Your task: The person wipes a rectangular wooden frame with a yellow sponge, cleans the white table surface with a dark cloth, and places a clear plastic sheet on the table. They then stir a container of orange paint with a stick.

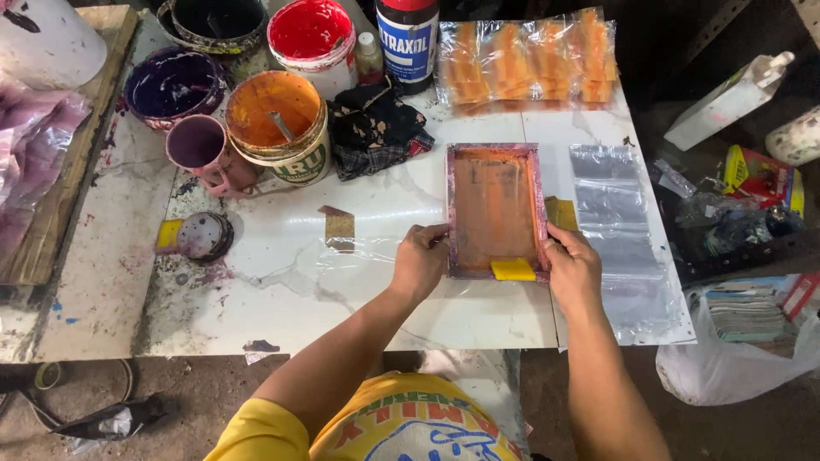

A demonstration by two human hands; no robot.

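Note:
A small rectangular printing screen frame (494,209), stained orange and purple, lies flat on the white table (384,299). My left hand (418,260) grips its near left corner. My right hand (571,266) grips its near right corner. A yellow squeegee (512,270) rests inside the frame at its near edge, between my hands. A clear plastic sheet (359,256) lies under the frame and stretches out to the left.
Paint tubs stand at the back left: orange (278,119), red (312,34), purple (173,85), plus a mauve mug (205,149). A dark rag (376,128), a bottle (408,43), printed clear bags (525,60) and a stack of blank bags (619,230) surround the frame.

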